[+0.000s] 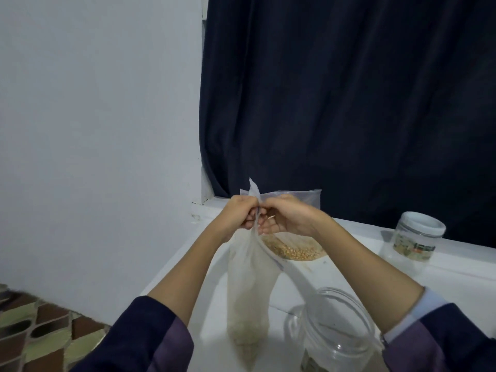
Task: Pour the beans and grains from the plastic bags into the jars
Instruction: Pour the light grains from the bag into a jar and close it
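Hands meet at the neck of a plastic bag (248, 285) held above the white bench (349, 267). Left hand (240, 214): fingers curled, pinching the twisted top of the bag from the left side. Right hand (287, 218): fingers curled, pinching the same bag top from the right side, just beside the left hand. The two hands touch or nearly touch at the knuckles.

The bag hangs down from the grip, long and narrow, with pale grain settled in its lower part. Its lower end reaches the bottom edge of the view, so whether it rests on the bench cannot be told.

A second plastic bag (295, 248) stands on the bench behind the hands, partly hidden by them, holding yellowish kernels in its lower portion.

An open clear jar (335, 334) stands on the bench near the viewer, just right of the hanging bag and under the right forearm. A clear jar with a white lid (414, 238) and a printed label stands farther back at the right, well apart from the hands.

Both forearms are bare, with dark sleeves pushed up near the elbows. A dark curtain (349, 103) hangs behind the bench; a pale wall (94, 116) lies to the left. Patterned floor tiles (35, 331) show at lower left.
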`<state>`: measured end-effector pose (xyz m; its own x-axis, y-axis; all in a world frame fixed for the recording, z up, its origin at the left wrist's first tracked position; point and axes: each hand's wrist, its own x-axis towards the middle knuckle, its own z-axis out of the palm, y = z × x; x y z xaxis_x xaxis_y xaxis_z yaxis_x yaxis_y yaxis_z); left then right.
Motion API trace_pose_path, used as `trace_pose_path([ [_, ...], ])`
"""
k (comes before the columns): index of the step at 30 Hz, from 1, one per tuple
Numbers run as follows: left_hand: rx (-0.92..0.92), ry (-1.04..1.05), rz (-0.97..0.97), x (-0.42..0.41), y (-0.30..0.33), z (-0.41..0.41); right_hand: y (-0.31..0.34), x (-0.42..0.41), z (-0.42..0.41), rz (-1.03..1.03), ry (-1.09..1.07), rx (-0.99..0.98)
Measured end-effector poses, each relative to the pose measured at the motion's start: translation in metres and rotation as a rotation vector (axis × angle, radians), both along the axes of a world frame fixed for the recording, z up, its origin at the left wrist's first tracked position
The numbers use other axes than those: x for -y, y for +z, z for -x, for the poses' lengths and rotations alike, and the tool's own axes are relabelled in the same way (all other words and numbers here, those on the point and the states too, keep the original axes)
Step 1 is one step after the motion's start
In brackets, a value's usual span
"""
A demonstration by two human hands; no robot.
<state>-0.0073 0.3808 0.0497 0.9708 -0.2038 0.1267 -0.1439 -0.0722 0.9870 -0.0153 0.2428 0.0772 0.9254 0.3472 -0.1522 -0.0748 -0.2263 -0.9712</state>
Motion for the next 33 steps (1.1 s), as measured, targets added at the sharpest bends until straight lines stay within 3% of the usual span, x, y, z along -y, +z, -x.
trace_pose_path([
  [5,-0.116,-0.156,0.092,-0.011,-0.016,-0.001,-0.015,0.011,-0.01,0.089,-0.003,-0.046],
  [11,-0.035,-0.131,-0.212,-0.019,-0.011,-0.002,-0.007,-0.006,-0.005,0.147,-0.118,0.042],
  [14,0.003,-0.089,-0.268,-0.017,-0.01,-0.001,-0.007,-0.015,0.0,0.213,-0.186,0.125],
  [25,-0.099,-0.001,-0.051,-0.013,-0.016,0.011,-0.021,-0.02,0.0,0.328,-0.348,0.217],
  [29,-0.069,-0.032,-0.274,-0.022,-0.007,0.014,-0.014,-0.015,-0.003,0.453,-0.241,0.194],
  [33,0.022,0.058,-0.545,-0.032,-0.003,0.017,-0.01,-0.004,-0.007,0.627,-0.271,0.219],
])
